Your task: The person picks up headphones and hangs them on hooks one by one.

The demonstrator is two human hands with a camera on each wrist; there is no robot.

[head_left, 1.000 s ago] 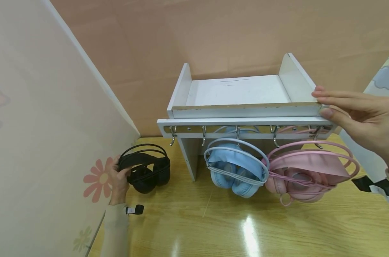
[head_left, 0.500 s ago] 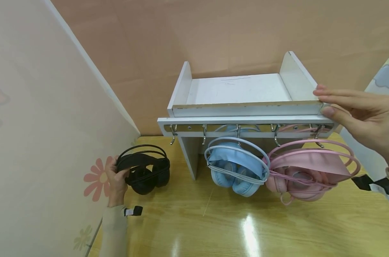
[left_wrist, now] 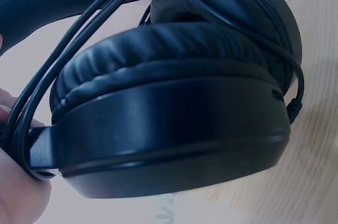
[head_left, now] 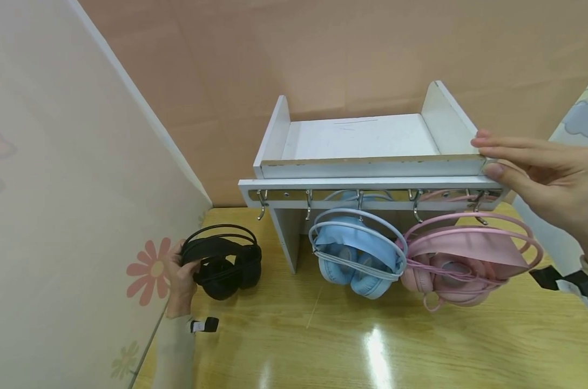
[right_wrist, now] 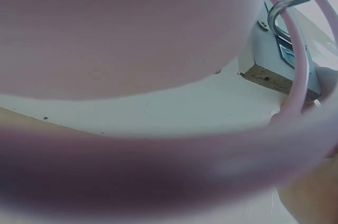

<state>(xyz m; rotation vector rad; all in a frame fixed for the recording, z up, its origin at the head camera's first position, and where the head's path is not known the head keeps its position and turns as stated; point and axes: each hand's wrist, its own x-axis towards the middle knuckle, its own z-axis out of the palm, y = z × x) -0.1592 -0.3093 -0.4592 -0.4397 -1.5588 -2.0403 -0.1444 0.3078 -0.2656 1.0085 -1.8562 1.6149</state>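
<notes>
In the head view my left hand (head_left: 181, 278) grips one side of a pair of black headphones (head_left: 228, 265) by the headband. Up close in the left wrist view, the ear cups (left_wrist: 169, 123) and a thin cable fill the picture. My right hand (head_left: 556, 178) holds the right front corner of a white shelf (head_left: 362, 138), thumb on its front and fingers at the side panel. Blue headphones (head_left: 357, 232) hang from a middle hook of the shelf's rail (head_left: 294, 199). Pink headphones (head_left: 464, 243) hang at the right-hand hook (right_wrist: 280, 15), their bands close before the right wrist camera.
Bare hooks (head_left: 261, 204) line the left part of the rail. A pale wall panel with printed flowers (head_left: 153, 267) stands close beside the left hand. The wooden table (head_left: 303, 346) stretches out in front of the shelf.
The black headphones and my left hand have shifted slightly to the right and downward in the head view. My right hand stays on the shelf corner.
</notes>
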